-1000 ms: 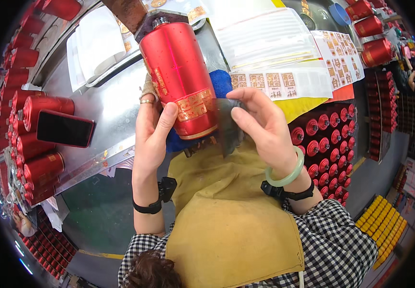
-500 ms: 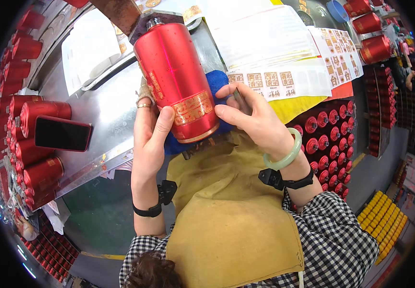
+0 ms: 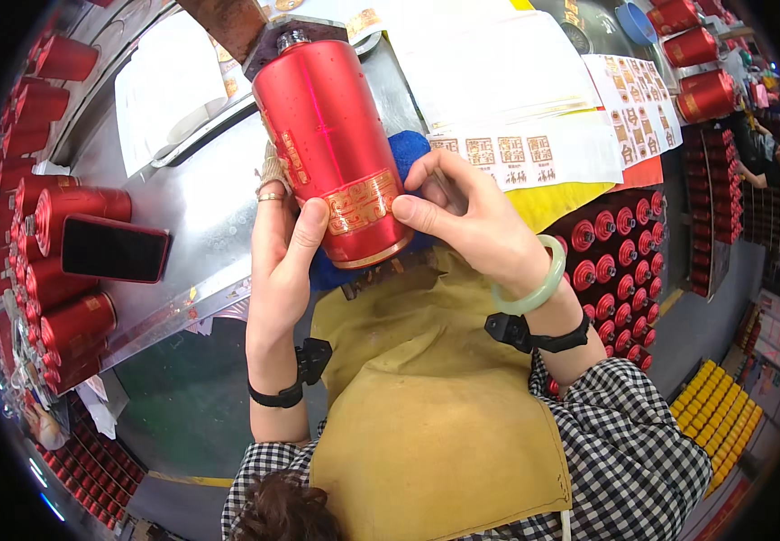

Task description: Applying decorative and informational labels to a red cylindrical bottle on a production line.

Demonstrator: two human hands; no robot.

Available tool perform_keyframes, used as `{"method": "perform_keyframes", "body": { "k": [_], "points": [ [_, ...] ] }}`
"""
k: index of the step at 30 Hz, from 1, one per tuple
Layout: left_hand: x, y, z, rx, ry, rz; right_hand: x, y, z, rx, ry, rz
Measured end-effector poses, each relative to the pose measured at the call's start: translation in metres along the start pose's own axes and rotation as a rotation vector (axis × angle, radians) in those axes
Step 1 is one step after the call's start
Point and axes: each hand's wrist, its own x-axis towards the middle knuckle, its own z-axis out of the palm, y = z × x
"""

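A glossy red bottle [image 3: 322,122] with a dark metallic neck lies tilted in front of me, its neck pointing away. Around its near end runs a gold decorative label [image 3: 361,204]. My left hand [image 3: 283,243] grips the bottle's left side, thumb on the label's left end and fingers partly hidden behind it. A ring and a worn cloth wrap on a finger show there. On the label's right end presses the thumb of my right hand [image 3: 462,212], its fingers curled beside the bottle. Blue cloth [image 3: 408,149] shows behind the bottle.
Sheets of gold stickers [image 3: 511,160] lie to the right on yellow material [image 3: 561,200]. A dark phone [image 3: 115,248] rests by red bottles [image 3: 74,212] at left. Rows of red bottles [image 3: 620,270] stand at lower right. A rusty metal piece [image 3: 228,27] meets the bottle's neck.
My right thumb has moved left onto the label's end, and its fingers have curled in closer to the bottle. My left hand and the bottle stay nearly in place.
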Motion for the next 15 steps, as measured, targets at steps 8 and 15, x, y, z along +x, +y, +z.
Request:
{"method": "perform_keyframes", "body": {
  "k": [8, 15],
  "points": [
    [0.001, -0.002, -0.002, -0.009, -0.014, 0.004, -0.007, 0.003, -0.003, 0.146, -0.074, -0.031],
    [0.001, 0.001, -0.002, 0.023, -0.037, -0.003, 0.007, -0.013, -0.019, 0.220, -0.217, 0.134]
  ]
}}
